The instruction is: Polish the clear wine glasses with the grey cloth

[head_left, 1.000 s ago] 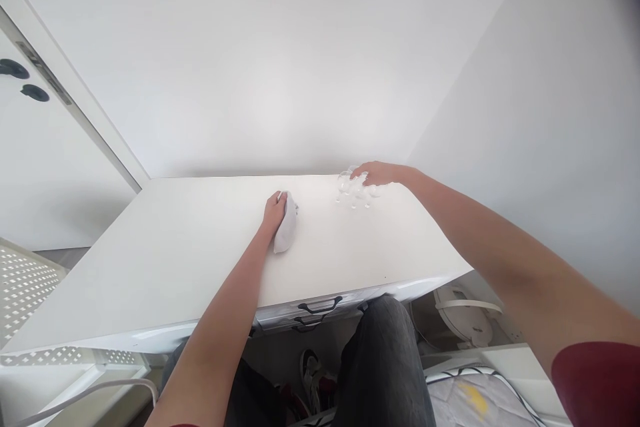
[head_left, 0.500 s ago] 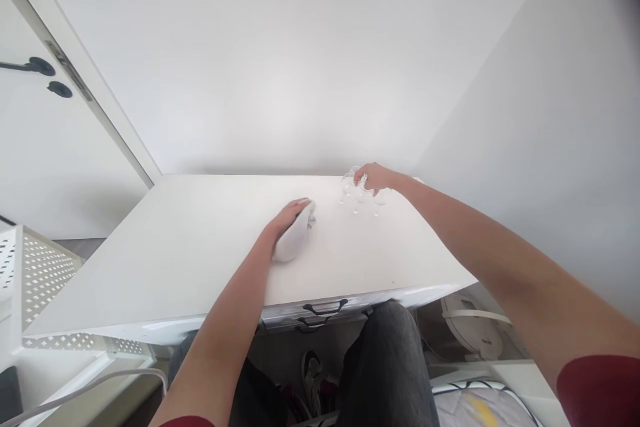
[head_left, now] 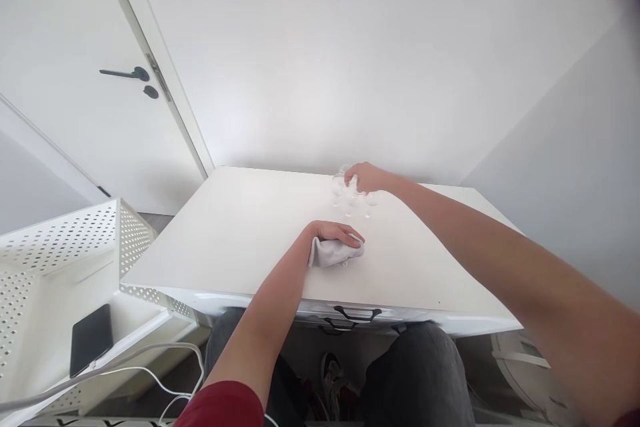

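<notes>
Gripping a bunched pale grey cloth [head_left: 333, 255] with the fingers of the left hand [head_left: 341, 233], bent over its upper side, and resting it on the white tabletop [head_left: 235, 227], nearer the front edge than the back. Pinching a clear, knobbly piece [head_left: 351, 201] between the curled fingers of the right hand [head_left: 367, 178], close to the rear edge; too transparent to tell whether touching the surface beneath. Fronted, lower down, by black drawer handles [head_left: 357, 315] and dark-trousered knees [head_left: 417, 367]. Flanked at left by a perforated white shelf unit [head_left: 135, 240], with a dark flat slab [head_left: 91, 339] lying inside. Backed by a white wall [head_left: 340, 67] and, at far left, a white door [head_left: 65, 47] with a black lever handle [head_left: 125, 73].
</notes>
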A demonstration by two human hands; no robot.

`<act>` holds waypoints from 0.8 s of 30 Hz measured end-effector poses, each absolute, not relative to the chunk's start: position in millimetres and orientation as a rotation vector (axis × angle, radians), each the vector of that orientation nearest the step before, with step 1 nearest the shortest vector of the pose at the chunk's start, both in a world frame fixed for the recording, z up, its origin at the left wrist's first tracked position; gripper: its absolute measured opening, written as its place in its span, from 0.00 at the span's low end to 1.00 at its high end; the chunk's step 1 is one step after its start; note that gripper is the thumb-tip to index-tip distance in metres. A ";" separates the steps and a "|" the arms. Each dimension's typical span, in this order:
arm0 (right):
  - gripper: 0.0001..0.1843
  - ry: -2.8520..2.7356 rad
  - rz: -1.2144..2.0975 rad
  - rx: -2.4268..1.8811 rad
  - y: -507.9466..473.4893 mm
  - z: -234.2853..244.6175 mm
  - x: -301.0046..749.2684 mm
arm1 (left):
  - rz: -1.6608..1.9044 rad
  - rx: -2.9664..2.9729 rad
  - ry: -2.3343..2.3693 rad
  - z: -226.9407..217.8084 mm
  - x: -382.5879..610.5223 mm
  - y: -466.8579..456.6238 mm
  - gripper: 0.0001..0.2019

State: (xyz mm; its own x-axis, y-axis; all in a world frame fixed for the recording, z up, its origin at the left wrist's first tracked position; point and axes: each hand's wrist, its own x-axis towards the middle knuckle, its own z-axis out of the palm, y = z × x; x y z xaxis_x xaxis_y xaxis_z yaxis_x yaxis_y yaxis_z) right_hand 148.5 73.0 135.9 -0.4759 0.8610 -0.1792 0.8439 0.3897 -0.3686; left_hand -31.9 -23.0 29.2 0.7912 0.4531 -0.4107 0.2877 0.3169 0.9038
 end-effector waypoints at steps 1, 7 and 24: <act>0.22 -2.610 0.647 -1.540 73.0 135.7 134.8 | 0.099 1.262 0.696 29.1 -31.9 -23.5 0.27; 0.25 -2.746 0.596 -1.393 69.2 141.3 51.0 | 0.036 1.209 0.688 26.1 -30.9 -21.9 0.25; 0.22 -3.042 0.498 -1.077 48.3 157.6 -83.3 | 0.129 1.145 0.594 13.4 -27.9 -17.6 0.23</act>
State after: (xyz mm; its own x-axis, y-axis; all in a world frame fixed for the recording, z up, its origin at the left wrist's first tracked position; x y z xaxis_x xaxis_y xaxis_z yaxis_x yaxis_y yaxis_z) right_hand -83.3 48.3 157.6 -0.7755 0.5937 -0.2149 0.6312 0.7367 -0.2427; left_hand -27.9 -17.6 13.4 0.8397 0.3910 -0.3769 0.1991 0.4241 0.8835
